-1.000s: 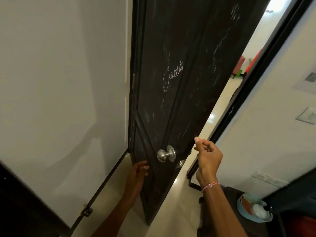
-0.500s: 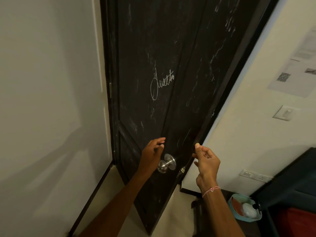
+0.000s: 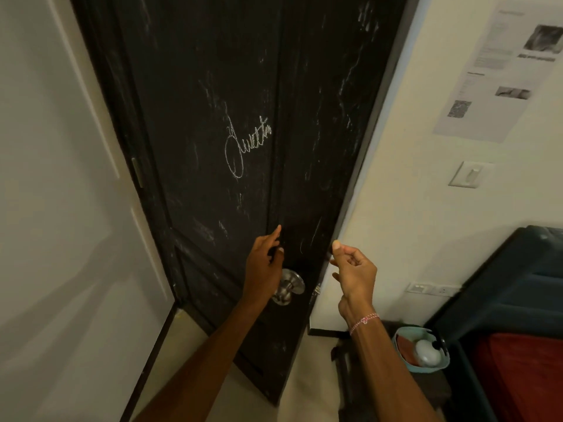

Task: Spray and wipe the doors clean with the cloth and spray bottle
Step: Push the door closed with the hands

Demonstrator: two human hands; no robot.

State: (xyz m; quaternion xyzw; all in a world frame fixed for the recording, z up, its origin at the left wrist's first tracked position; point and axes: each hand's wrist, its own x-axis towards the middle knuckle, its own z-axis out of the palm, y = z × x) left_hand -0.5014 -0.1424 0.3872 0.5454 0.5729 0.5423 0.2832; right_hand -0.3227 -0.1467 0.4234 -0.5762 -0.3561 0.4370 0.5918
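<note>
At 12 o'clock, door [image 3: 213, 86]: dark, fills the upper view, streaked with pale smears. There is a chalky scrawl [image 3: 243, 147] near centre. Nothing looks wiped yet.
door, change: a second ago it stood ajar, with a bright room showing past its latch edge at 1 o'clock. That gap is now gone and the face lies flat to the view. Cannot tell whether it is latched.
left hand [image 3: 263, 269]: just above the knob [image 3: 289, 287], fingers straight and holding nothing. The forefinger tip is at or just off the panel. A second ago it was lower, at 7 o'clock of the knob.
right hand [image 3: 353, 275]: at 3 o'clock of the knob, beside the latch edge. Fingers are loosely curled, thumb up, with nothing in them. There is a bracelet [image 3: 364, 319] on the wrist. Position hardly changed.
basket [image 3: 399, 336]: teal, low at 5 o'clock, well apart from both hands.
cloth [image 3: 403, 348]: a reddish fold inside the basket, likely the cloth.
bottle [image 3: 426, 353]: white body with a dark top, lying in the basket against the cloth. Likely the sprayer.
wall: switch [image 3: 467, 175] at 3 o'clock, paper [image 3: 499, 71] at 2 o'clock.
meaning: with the door swung to, its whole marked face is within reach for spraying. Both hands are empty, so cleaning has not begun.
next, judged: reach down to 5 o'clock for the bottle and cloth.
</note>
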